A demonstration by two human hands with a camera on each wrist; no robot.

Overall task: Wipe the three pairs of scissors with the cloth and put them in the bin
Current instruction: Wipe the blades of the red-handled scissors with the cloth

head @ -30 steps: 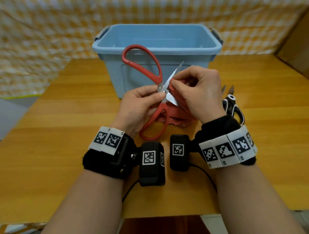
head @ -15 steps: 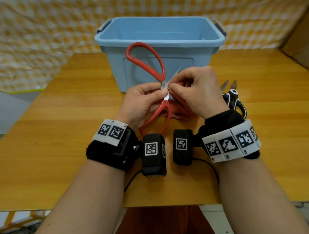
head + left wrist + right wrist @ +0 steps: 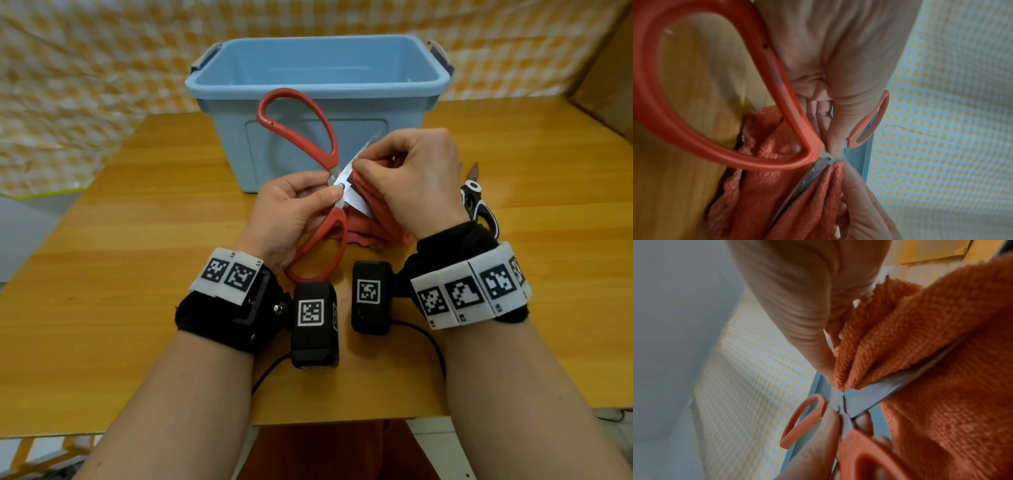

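Note:
Red-handled scissors (image 3: 298,133) are held spread open above the table, in front of the blue bin (image 3: 318,85). My left hand (image 3: 294,212) pinches them at the pivot (image 3: 838,408) between thumb and fingers. My right hand (image 3: 407,178) pinches the orange-red cloth (image 3: 373,212) around one blade (image 3: 879,392), close to the pivot. The cloth (image 3: 797,203) hangs down to the table beneath both hands. A second pair, black-and-white handled scissors (image 3: 478,202), lies on the table right of my right hand, partly hidden by it. I see no third pair.
The wooden table (image 3: 137,274) runs wide on both sides of the bin. A yellow checked cloth (image 3: 85,68) hangs behind it. A cardboard box (image 3: 609,68) stands at the far right. The table's near edge lies under my forearms.
My right hand has slid the cloth down the blade toward the pivot, then a little back up. The left hand has kept its pinch.

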